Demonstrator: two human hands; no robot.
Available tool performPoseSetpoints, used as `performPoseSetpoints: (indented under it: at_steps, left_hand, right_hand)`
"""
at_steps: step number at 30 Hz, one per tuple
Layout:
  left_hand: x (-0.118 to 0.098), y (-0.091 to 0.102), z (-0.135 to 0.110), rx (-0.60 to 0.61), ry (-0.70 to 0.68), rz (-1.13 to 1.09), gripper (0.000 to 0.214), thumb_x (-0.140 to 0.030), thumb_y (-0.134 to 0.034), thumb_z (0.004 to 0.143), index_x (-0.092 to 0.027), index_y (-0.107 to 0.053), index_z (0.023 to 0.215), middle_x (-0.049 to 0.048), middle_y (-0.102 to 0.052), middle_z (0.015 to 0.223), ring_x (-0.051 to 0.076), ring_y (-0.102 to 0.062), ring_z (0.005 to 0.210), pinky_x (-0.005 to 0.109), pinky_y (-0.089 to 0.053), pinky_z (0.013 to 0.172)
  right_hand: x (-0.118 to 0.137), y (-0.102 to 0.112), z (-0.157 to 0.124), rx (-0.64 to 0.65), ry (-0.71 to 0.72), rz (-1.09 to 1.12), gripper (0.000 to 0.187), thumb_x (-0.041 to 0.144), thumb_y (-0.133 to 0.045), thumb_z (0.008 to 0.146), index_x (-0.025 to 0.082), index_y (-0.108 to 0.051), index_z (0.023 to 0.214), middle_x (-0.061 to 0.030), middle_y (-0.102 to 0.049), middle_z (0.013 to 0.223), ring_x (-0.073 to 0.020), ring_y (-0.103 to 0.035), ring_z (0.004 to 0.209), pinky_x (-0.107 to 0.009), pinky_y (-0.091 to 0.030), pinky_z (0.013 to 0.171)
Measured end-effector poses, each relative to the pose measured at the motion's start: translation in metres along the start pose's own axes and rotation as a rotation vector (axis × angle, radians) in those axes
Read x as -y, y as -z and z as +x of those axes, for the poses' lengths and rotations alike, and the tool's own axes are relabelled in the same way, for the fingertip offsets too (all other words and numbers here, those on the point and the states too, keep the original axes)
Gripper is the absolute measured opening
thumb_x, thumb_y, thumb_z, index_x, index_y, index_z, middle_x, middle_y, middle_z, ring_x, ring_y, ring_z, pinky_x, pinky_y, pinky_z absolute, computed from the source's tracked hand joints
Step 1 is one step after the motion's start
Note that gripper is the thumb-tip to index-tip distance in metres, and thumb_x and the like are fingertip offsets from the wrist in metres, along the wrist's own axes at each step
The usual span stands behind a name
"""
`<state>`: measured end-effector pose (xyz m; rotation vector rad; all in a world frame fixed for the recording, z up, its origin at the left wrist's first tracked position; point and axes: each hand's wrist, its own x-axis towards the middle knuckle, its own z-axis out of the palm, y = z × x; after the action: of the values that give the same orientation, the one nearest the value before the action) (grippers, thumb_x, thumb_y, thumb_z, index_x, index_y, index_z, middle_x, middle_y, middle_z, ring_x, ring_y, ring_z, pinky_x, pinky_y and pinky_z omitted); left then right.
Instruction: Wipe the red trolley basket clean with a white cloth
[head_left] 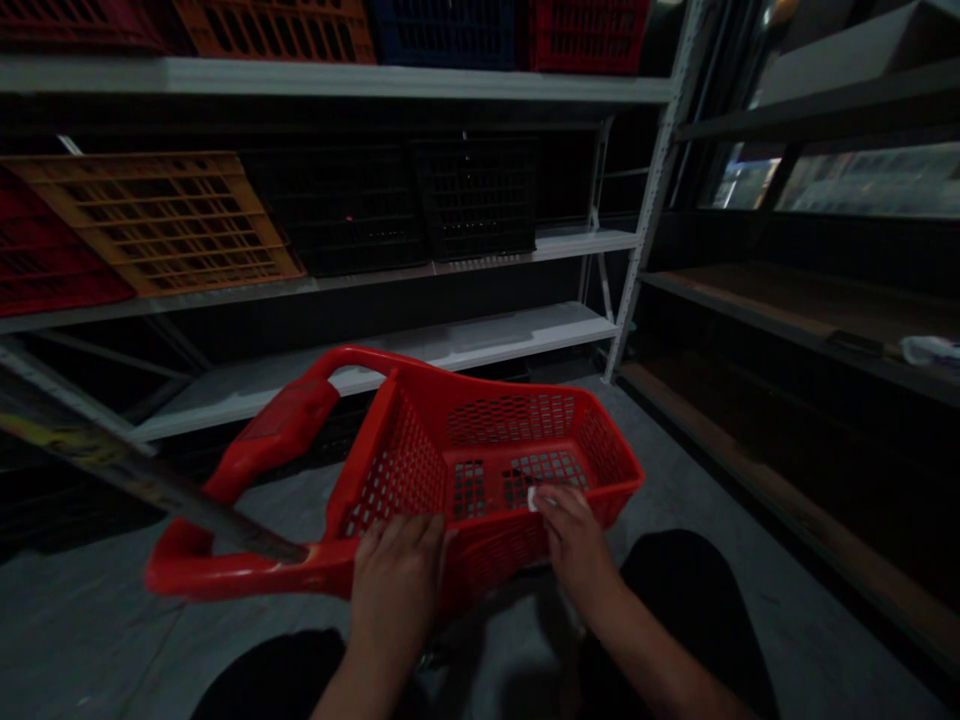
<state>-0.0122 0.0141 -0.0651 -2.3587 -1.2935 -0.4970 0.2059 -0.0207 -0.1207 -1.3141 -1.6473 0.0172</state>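
Note:
A red plastic shopping cart with a perforated basket stands on the floor right in front of my knees. My left hand grips its near rim, fingers curled over the edge close to the slanted inner panel. Farther right along the same rim is my right hand, its fingers pinched on a small white piece that looks like cloth or paper. Most of that piece is hidden by the fingers. The cart's looped handle extends to the left.
A metal pole slants in from the left onto the cart frame. Behind, a white metal rack carries a yellow crate, black crates and other coloured crates. Dark shelving runs along the right.

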Motion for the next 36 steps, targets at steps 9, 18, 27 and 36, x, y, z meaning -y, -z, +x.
performPoseSetpoints:
  at_steps: [9,18,27,36]
  left_hand:
    - [0.002,-0.003,0.0,-0.002,-0.003,-0.003,0.021,-0.032,-0.049,0.085,-0.02,-0.066,0.092,0.0026,-0.068,0.084,0.02,-0.058,0.078,0.037,-0.034,0.079]
    - [-0.007,-0.004,0.006,0.01,0.038,0.005,0.02,-0.028,-0.05,0.085,-0.019,-0.066,0.091,0.0031,-0.068,0.083,0.022,-0.057,0.081,0.039,-0.034,0.082]
    - [0.001,-0.014,0.004,-0.082,-0.043,0.038,0.021,-0.027,-0.047,0.086,-0.019,-0.066,0.09,0.0037,-0.069,0.083,0.02,-0.058,0.08,0.038,-0.034,0.082]
    - [0.009,-0.02,0.004,-0.143,-0.124,0.058,0.021,-0.029,-0.047,0.086,-0.02,-0.065,0.09,0.004,-0.069,0.083,0.02,-0.059,0.08,0.038,-0.032,0.082]
  right_hand:
    - [-0.008,0.004,-0.008,0.0,0.025,0.019,0.039,0.003,-0.042,0.08,0.018,-0.063,0.109,-0.0096,-0.063,0.104,-0.0207,-0.054,0.097,-0.039,-0.05,0.085]
    - [-0.019,0.013,-0.006,-0.041,-0.01,-0.067,0.039,0.0,-0.04,0.078,0.017,-0.065,0.103,-0.0105,-0.063,0.102,-0.0215,-0.054,0.096,-0.039,-0.05,0.083]
    - [-0.054,0.029,0.003,-0.091,-0.057,-0.148,0.035,0.002,-0.042,0.075,0.017,-0.069,0.093,-0.0099,-0.066,0.095,-0.0214,-0.057,0.089,-0.039,-0.05,0.079]
    - [-0.053,0.032,0.0,-0.091,-0.053,-0.166,0.034,0.003,-0.044,0.076,0.017,-0.068,0.096,-0.0098,-0.065,0.098,-0.022,-0.056,0.091,-0.04,-0.05,0.081]
